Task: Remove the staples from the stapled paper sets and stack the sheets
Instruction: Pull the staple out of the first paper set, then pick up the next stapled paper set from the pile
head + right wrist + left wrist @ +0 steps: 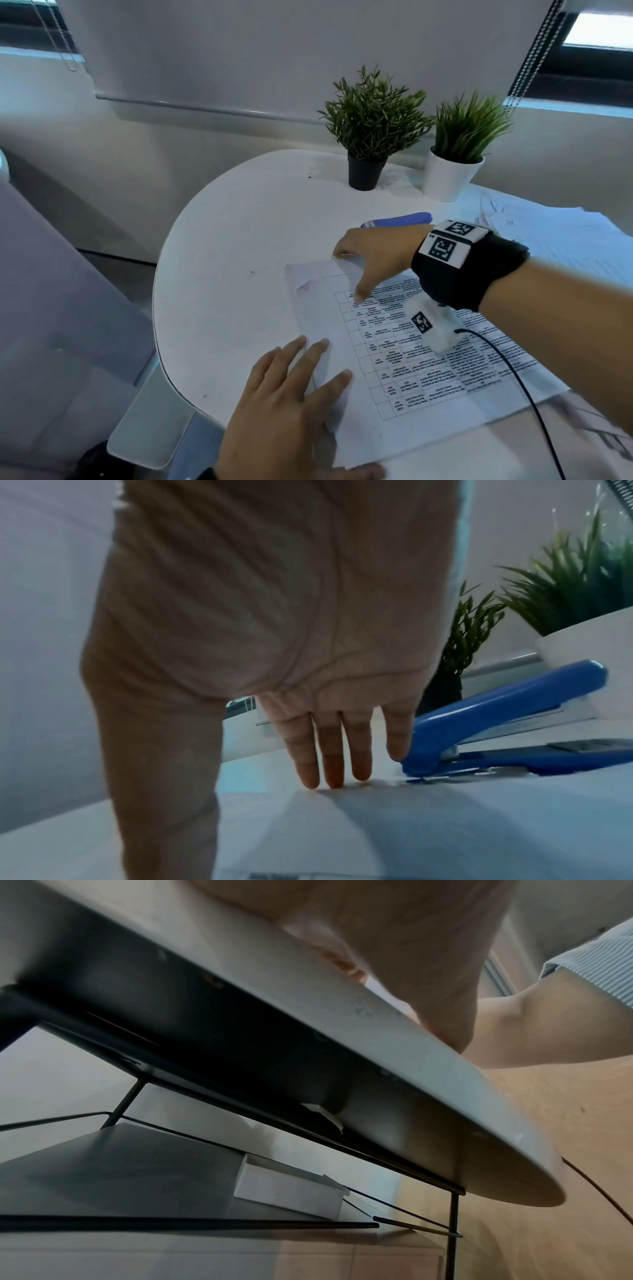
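Observation:
A stapled paper set [421, 363] printed with a table lies on the round white table [233, 240]. Its near-left corner area [308, 284] is creased. My left hand [291, 394] lies flat on the paper's left margin with its fingers spread. My right hand [373, 260] reaches over the far edge, straight fingertips [329, 775] touching the sheet and the thumb pressing on the print. A blue stapler [397, 219] [496, 718] lies just beyond the right hand's little finger. No staple can be made out.
Two potted plants, one in a black pot [366, 171] and one in a white pot [448, 174], stand at the back. A loose pile of sheets [555, 236] lies at the right. A cable [513, 373] crosses the paper. Below the table a shelf holds a white box [287, 1188].

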### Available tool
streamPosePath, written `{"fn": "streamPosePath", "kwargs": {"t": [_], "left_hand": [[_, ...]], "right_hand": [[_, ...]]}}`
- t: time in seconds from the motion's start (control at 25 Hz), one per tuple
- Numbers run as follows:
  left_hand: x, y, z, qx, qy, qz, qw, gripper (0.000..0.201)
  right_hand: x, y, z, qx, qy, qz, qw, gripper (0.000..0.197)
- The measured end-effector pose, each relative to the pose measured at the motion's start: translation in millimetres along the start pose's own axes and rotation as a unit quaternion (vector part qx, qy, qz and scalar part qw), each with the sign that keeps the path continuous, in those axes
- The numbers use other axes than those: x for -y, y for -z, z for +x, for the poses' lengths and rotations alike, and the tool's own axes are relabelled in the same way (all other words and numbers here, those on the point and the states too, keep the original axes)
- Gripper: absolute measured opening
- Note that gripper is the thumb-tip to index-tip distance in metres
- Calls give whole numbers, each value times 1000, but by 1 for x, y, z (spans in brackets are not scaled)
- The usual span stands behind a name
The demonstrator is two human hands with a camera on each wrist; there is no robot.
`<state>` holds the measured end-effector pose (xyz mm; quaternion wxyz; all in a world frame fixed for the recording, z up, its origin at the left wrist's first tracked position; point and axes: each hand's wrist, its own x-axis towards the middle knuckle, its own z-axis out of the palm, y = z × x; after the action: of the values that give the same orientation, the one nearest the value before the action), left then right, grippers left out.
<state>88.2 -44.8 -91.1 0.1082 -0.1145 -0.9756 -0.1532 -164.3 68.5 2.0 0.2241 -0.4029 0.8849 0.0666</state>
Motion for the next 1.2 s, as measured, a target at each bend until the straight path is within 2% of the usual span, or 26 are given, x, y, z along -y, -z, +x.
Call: {"fn": "streamPosePath", "kwargs": {"t": [0.04,0.12,0.24,0.4,0.56,0.72,0.84,0.96,1.08,1.16,1.2], "left_hand": [[-1,2,0,26,14,4,1000,78],[-4,3,-1,29,15,27,999,84],[-3,-2,-2,12,-3,54,998,80],[-13,-4,-1,46,37,73,996,99],[-15,-3,0,42,43,85,995,89],[-14,-4,0,72,49,105,991,94],[-9,-1,1,76,35,106,991,90],[1,3,3,73,29,97,992,82],[12,9,0,81,23,90,992,80],[22,15,-5,72,57,75,993,82],[27,17,-9,54,96,46,993,85]], "right_hand": [[2,-2,0,19,-10,-4,1000,88],[2,-3,0,13,-26,-11,1000,94],[5,-3,1,0,-31,-9,999,93],[7,-6,-2,-8,-37,15,999,85],[5,-10,-6,-24,-34,35,999,80],[5,-13,-7,-21,-51,88,995,79],[6,-15,-7,-26,-49,61,997,64],[9,-15,-11,-37,-53,41,997,69],[10,-18,-17,-53,-67,37,996,64],[9,-22,-21,-66,-79,62,993,58],[8,-25,-21,-80,-80,76,991,52]]}}
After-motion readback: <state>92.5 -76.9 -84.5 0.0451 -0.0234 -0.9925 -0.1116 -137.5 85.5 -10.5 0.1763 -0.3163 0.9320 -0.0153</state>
